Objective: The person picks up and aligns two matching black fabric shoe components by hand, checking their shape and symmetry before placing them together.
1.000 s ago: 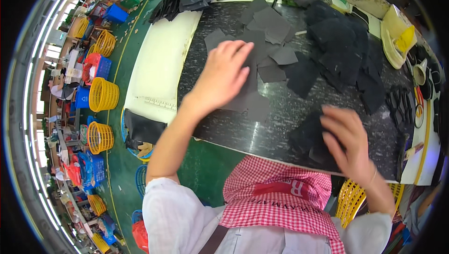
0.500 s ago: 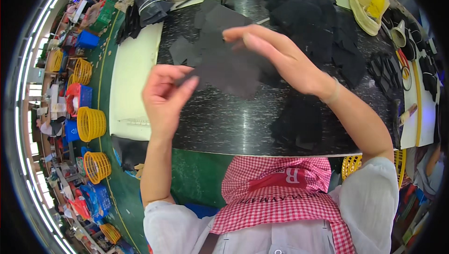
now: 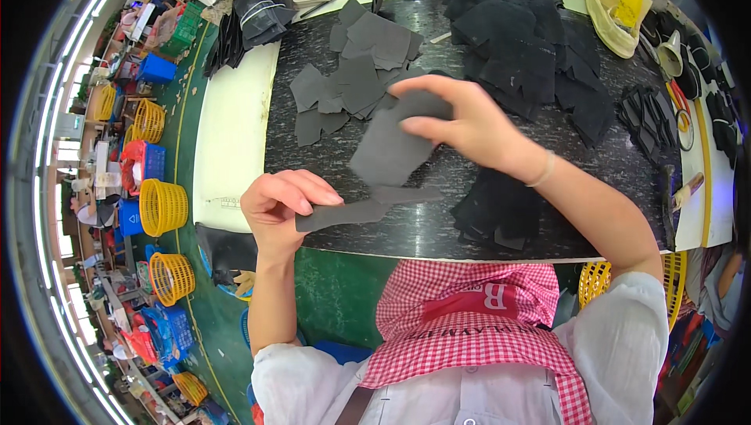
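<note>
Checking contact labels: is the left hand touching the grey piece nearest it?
Touching: the head view shows the left hand gripping the grey piece by its left end.

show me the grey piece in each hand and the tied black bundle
Upper grey piece (image 3: 393,145) in the right hand (image 3: 479,124): head view, middle of its flat side
Lower grey piece (image 3: 344,216) in the left hand (image 3: 277,207): head view, its left part
Tied black bundle (image 3: 266,23): head view, middle of its visible side
</note>
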A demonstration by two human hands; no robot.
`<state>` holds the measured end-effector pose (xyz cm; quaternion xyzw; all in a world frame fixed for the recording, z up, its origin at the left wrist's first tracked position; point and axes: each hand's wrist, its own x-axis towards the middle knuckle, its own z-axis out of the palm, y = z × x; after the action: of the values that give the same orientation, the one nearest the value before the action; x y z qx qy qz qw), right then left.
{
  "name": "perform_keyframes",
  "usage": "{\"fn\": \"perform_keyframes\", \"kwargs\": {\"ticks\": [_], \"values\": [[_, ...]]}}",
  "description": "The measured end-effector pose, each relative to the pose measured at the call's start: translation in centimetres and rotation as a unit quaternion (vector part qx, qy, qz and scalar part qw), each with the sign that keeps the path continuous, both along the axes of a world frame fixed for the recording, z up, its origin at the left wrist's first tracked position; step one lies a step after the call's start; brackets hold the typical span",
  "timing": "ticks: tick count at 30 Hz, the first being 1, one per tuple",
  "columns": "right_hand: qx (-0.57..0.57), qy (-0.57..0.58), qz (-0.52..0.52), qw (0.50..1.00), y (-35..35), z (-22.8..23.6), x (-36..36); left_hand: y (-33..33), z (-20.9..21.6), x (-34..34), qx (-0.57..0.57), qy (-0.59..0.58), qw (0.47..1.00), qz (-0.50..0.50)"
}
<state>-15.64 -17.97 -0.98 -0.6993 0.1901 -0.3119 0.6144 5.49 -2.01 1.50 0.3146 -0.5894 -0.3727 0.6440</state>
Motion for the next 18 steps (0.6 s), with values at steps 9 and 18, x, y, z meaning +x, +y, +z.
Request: {"fn": "perform_keyframes", "kwargs": {"ticks": [9, 18], "values": [[-0.286, 0.079, -0.043, 0.954, -2.3, -2.0, 0.7, 0.9, 0.9, 0.1, 0.021, 0.005, 0.998, 0.067], [-0.134, 0.163, 0.118, 0.97, 4.7, 3.5, -6.7, -0.3, -1.9, -4.4, 0.124, 0.077, 0.983, 0.11]]}}
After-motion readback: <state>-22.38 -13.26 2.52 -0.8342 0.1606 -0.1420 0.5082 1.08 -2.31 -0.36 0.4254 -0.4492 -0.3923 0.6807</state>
